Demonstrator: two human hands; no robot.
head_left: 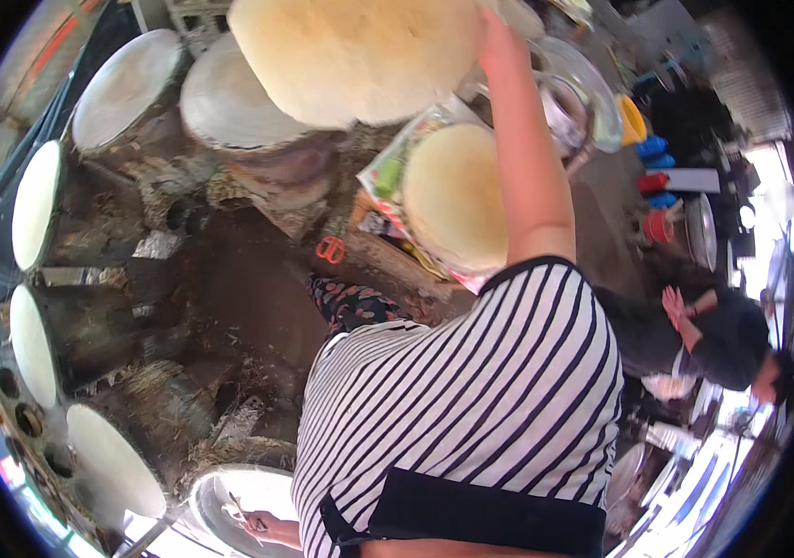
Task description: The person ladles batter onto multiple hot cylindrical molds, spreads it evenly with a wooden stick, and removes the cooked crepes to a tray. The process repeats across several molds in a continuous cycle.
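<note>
My right hand (495, 37) grips the edge of a large pale flatbread (350, 56) at the top of the view, above a round griddle (239, 126) that it partly hides. Below my raised arm, another round flatbread (448, 195) lies on printed, colorful sheeting (383, 175). My left hand (262, 525), low at the left beside my striped shirt, is closed on a thin stick (241, 511) over a wide round pan (206, 502) with pale contents that I cannot make out.
Several round griddles (123, 88) on sooty stoves ring me on the left. An orange plastic item (330, 249) lies near my patterned-clothed leg. A person in dark clothes (727, 339) bends at the right. Basins (699, 232), buckets (657, 225) and clutter stand behind.
</note>
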